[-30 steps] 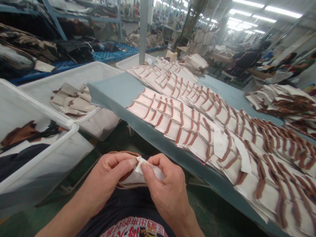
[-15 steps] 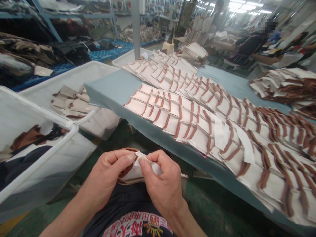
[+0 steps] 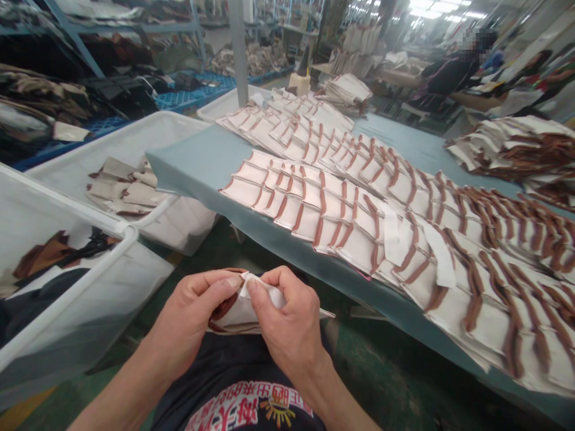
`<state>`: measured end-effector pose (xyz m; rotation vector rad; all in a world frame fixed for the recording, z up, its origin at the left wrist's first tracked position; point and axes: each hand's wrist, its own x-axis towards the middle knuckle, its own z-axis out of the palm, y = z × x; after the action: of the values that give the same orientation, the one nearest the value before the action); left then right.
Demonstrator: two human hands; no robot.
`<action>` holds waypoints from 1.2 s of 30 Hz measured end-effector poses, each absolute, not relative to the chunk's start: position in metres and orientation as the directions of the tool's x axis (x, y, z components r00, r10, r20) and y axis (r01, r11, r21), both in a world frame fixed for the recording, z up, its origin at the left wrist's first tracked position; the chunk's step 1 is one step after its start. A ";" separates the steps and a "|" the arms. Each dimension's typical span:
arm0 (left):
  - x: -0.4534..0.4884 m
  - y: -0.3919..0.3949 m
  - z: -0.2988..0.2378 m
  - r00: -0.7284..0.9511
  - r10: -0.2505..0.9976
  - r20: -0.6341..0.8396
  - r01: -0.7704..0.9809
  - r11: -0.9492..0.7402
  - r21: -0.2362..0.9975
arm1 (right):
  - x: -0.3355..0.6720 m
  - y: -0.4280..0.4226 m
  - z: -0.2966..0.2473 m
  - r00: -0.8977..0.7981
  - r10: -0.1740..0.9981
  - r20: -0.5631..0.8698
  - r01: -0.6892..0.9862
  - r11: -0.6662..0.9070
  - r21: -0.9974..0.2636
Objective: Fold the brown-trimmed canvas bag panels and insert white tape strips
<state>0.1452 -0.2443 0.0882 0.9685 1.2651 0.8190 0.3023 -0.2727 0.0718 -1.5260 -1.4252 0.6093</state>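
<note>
Bins point(image 3: 191, 221) left, table point(image 3: 188, 158) beyond hands point(image 3: 290, 314)

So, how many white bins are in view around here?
3: a near bin at left, a middle bin just beyond it, and a far bin by the grey post. Others may be hidden.

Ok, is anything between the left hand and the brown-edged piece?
Nothing visible: the left hand pinches the brown-edged piece at its upper edge. The right hand pinches white material there; whether that's attached is unclear.

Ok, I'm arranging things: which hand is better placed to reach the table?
Probably the right hand: it's nearer the table, while the left hand is nearer the bins. Both pinch the pale piece.
</note>
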 end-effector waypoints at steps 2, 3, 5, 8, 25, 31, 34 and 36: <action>0.145 -0.244 0.088 0.129 0.899 -0.417 0.000 0.421 0.907 | 0.300 -0.273 0.070 0.213 0.949 0.233 0.501 0.099 -0.860; 0.145 -0.244 0.088 0.131 0.894 -0.429 -0.012 0.434 0.901 | 0.299 -0.273 0.068 0.221 0.945 0.242 0.514 0.098 -0.852; 0.145 -0.244 0.089 0.144 0.895 -0.421 -0.033 0.430 0.902 | 0.296 -0.273 0.065 0.242 0.931 0.272 0.550 0.099 -0.829; 0.144 -0.243 0.088 0.183 0.904 -0.387 -0.049 0.401 0.915 | 0.290 -0.273 0.060 0.265 0.909 0.320 0.606 0.101 -0.789; 0.144 -0.246 0.091 0.060 0.922 -0.383 0.089 0.377 0.922 | 0.281 -0.274 0.053 0.288 0.908 0.303 0.567 0.093 -0.819; 0.145 -0.246 0.092 0.021 0.946 -0.324 0.145 0.318 0.937 | 0.283 -0.274 0.062 0.262 0.939 0.221 0.483 0.071 -0.873; 0.145 -0.247 0.094 0.017 0.958 -0.287 0.185 0.279 0.942 | 0.284 -0.274 0.067 0.231 0.955 0.187 0.456 0.064 -0.888; 0.144 -0.248 0.095 0.034 0.965 -0.258 0.218 0.245 0.945 | 0.284 -0.275 0.070 0.208 0.967 0.149 0.435 0.045 -0.899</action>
<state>0.1440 -0.2480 0.0952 1.1942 1.4258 0.8637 0.2844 -0.2745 0.0700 -1.5452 -1.3753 0.7137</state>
